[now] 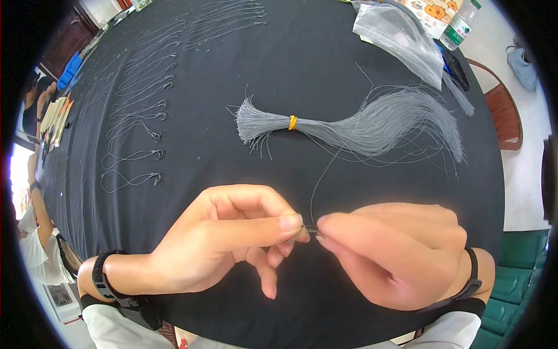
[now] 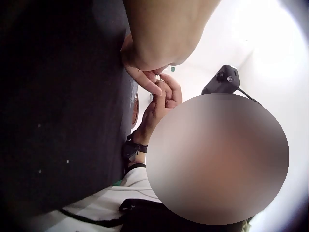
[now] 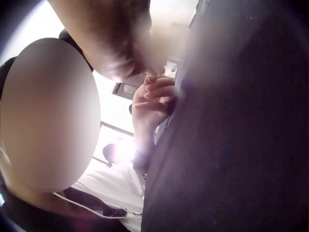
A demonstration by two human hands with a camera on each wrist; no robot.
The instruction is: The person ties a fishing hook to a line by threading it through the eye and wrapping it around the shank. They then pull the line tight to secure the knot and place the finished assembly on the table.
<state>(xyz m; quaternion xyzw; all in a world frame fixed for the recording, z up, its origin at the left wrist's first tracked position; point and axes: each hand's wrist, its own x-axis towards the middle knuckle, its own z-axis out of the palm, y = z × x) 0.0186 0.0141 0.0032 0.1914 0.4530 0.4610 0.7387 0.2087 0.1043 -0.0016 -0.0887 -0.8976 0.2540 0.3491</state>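
Observation:
In the head view my left hand (image 1: 232,235) pinches a tiny dark piece (image 1: 312,231) between thumb and index finger; its other fingers are loosely bent. Fingertip to fingertip with it, my right hand (image 1: 401,250) pinches a thin grey line (image 1: 314,195) at that same piece. The line curves up from the fingertips toward a bundle of grey line (image 1: 349,132), tied with a yellow band (image 1: 293,123). Fingers cover most of the tiny piece, and I cannot tell its kind. Both wrist views show the hands meeting at the fingertips.
Several looped grey lines (image 1: 136,154) lie in rows on the black tablecloth (image 1: 221,157) at left and top. A clear plastic bag (image 1: 398,43) and a water bottle (image 1: 459,26) are at top right. Other people sit along the left edge, near a blue object (image 1: 70,70).

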